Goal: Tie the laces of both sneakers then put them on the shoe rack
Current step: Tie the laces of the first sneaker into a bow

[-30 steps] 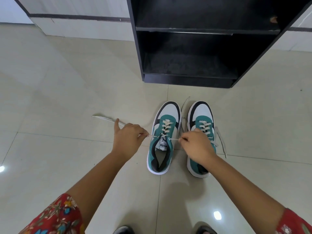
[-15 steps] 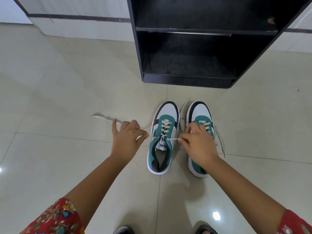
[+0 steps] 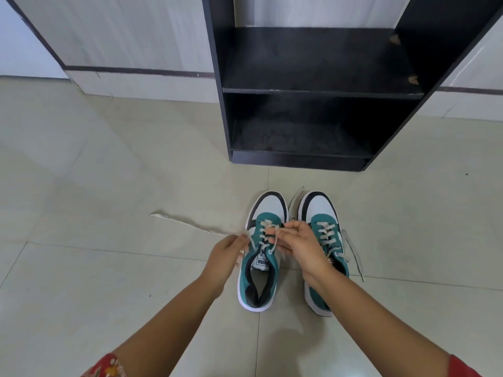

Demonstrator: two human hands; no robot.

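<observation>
Two teal, white and black sneakers stand side by side on the tiled floor, toes toward the rack. My left hand (image 3: 226, 254) pinches the left lace (image 3: 190, 227) of the left sneaker (image 3: 268, 210); the lace's loose end trails away to the left across the floor. My right hand (image 3: 299, 246) pinches that shoe's other lace end above its tongue and partly covers the right sneaker (image 3: 321, 208). The right sneaker's laces hang loose, one strand lying on the floor to its right. The black shoe rack (image 3: 321, 91) stands just beyond the toes, with its shelves bare.
A pale cabinet with a dark strip (image 3: 130, 69) runs along the wall behind the rack. Glossy beige floor tiles (image 3: 109, 295) spread to the left and right of the shoes. My red patterned sleeves show at the bottom corners.
Both hands have come together over the left sneaker's laces, the left hand moving right. My view has tilted up, showing more of the rack.
</observation>
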